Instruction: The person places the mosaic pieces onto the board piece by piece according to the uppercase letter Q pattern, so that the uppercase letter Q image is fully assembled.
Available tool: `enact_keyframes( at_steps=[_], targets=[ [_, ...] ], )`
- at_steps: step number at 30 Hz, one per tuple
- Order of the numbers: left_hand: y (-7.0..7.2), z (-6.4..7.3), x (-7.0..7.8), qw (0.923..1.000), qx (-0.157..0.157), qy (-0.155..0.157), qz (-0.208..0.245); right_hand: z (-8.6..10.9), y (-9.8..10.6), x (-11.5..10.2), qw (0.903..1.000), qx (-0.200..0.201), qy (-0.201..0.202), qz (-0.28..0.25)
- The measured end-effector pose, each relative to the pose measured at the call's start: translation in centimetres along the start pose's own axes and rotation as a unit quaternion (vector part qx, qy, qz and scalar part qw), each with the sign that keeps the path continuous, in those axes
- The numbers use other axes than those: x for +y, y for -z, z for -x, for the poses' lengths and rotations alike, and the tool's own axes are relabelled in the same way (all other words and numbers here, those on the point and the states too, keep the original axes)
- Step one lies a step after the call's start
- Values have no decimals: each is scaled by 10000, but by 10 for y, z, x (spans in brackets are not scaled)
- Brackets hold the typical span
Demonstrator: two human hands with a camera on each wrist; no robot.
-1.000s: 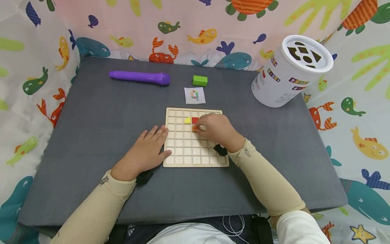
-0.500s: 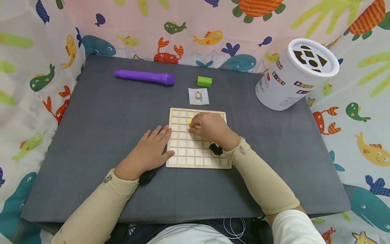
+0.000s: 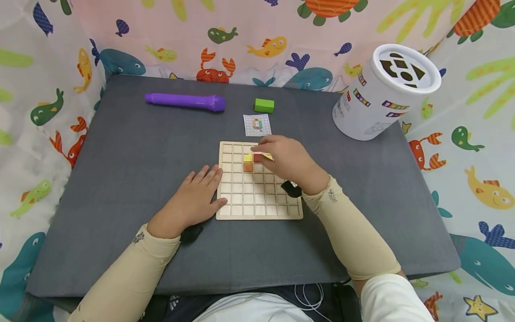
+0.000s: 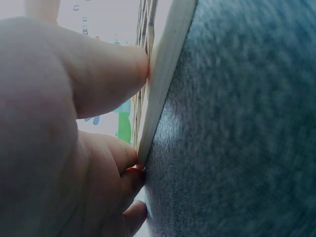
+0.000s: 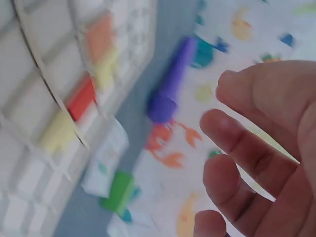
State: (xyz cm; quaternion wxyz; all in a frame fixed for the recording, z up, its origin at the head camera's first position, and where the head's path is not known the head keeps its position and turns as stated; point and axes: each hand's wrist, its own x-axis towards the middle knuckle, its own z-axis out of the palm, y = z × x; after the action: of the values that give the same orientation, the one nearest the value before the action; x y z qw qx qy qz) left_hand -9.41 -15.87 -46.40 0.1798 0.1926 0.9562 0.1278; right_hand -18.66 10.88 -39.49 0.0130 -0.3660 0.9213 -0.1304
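A wooden grid board [image 3: 241, 199] lies on the table before me. Flat in its squares are a yellow tile [image 3: 247, 158], a red tile [image 3: 256, 158] and an orange tile [image 3: 248, 167], the orange one just below the yellow. Right of the red, a second yellow tile [image 5: 59, 131] shows in the right wrist view. My left hand [image 3: 191, 201] rests with straight fingers against the board's left edge, thumb on its rim. Above the tiles hovers my right hand [image 3: 291, 161], fingers loosely bent and apart, holding nothing; it covers the board's upper right part.
Behind the board lie a small grid pattern card [image 3: 257, 125] and a green block [image 3: 263, 105]. A purple microphone-shaped stick [image 3: 185, 101] lies at the back left. A white tub [image 3: 380, 98] with a shape-hole lid stands at the back right of the grey table [image 3: 141, 147].
The orange tile has gone from my right fingers, below the red tile, to the square below the left yellow tile. My right hand has let go and risen. The left hand stays put.
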Motion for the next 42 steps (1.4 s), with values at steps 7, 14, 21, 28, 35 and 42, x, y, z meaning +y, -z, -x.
enact_keyframes(
  at_steps=[7,14,21,28,35,42],
  targets=[
    [0,0,0,10000,35,-58,36,40,37,29,9957,288,-877,15],
    [0,0,-1,9999,63,-103,15,89,33,59,9857,-208,-1670,-128],
    [1,0,-1,9998,132,-160,-21,133,7,74,9665,-939,-2389,4],
    [0,0,-1,9998,92,-150,-36,150,-15,75,9653,-499,-2559,113],
    [2,1,0,9998,149,-142,3,149,-17,71,9622,-376,-2691,186],
    [0,0,0,9998,119,-129,-7,149,-13,69,9546,-485,-2934,147]
  ],
)
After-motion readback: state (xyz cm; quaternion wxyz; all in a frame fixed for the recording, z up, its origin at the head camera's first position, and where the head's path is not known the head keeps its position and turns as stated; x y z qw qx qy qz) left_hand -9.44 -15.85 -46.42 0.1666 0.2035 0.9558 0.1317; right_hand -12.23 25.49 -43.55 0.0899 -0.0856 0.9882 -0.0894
